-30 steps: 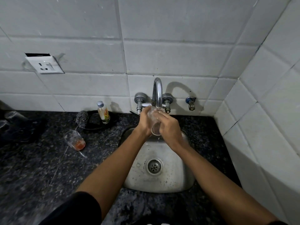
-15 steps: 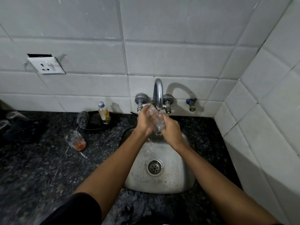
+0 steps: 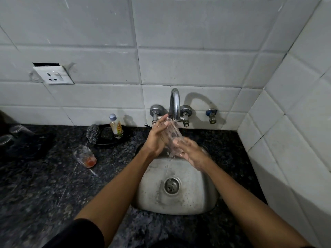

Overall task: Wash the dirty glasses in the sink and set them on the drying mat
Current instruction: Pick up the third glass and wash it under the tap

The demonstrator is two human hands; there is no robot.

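Right, here we are over the sink, and the clear drinking glass sits between both palms, right under the tap spout with water running down past it into the basin. The left hand lies flat along the glass's left side, fingers stretched up toward the spout and pressed against the wall of the glass. The right hand cups it from lower right, fingers curled round the bottom end, so that hand carries the weight, I'd say.

Now the key relation: the glass's long axis is tilted, running from upper left near the spout down to lower right toward the right palm. Which end is the mouth I can't tell; the water and the clear walls blur it. The left hand runs nearly along that axis, so it looks placed to rub, while the right is placed to turn or tip.

Off to the left on the dark stone counter stands a second glass with orange-red dregs in the bottom, leaning slightly, well apart from the sink and clearly not yet washed. At the far left edge a couple of glasses rest on a dark drying mat, dim and hard to read. That mat lies on the left hand's side, so my guess is the carry goes leftward across the counter, over the dirty glass.
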